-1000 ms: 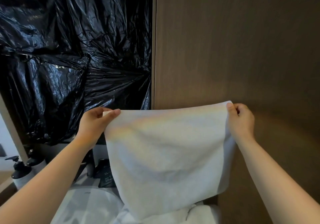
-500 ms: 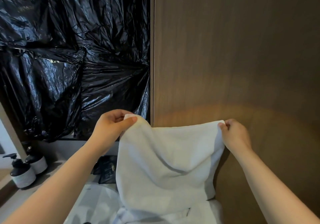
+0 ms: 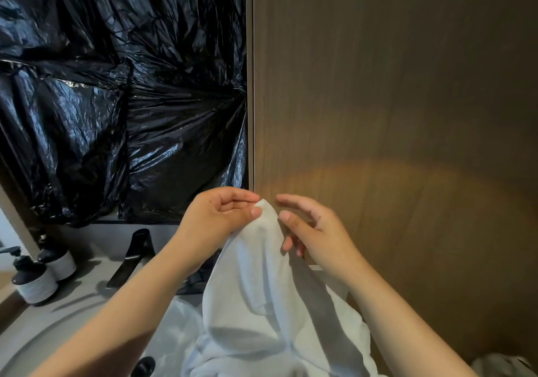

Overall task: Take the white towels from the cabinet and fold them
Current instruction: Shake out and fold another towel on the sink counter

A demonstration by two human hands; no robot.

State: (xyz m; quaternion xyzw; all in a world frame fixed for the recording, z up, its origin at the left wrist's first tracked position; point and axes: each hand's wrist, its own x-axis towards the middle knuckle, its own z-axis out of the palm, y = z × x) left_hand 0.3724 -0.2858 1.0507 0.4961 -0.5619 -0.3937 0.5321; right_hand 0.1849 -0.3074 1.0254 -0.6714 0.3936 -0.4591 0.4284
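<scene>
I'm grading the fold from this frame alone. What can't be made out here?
Head view, all of it:
towel: lower edge cut off by the bottom frame edge, so corner alignment is unknown.
right hand: whether its thumb touches the towel pinched by the left hand is unclear.
white cloth below: count hidden by the hanging towel and forearms.
grey object, bottom right corner: cut off.

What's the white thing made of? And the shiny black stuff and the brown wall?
The towel looks like soft cloth, probably cotton: matte, and it droops in loose folds. The black sheet looks like thin plastic film: glossy, crinkled, with bright glints. The brown panel looks like wood or wood-look laminate: fine straight grain, dull finish.
</scene>
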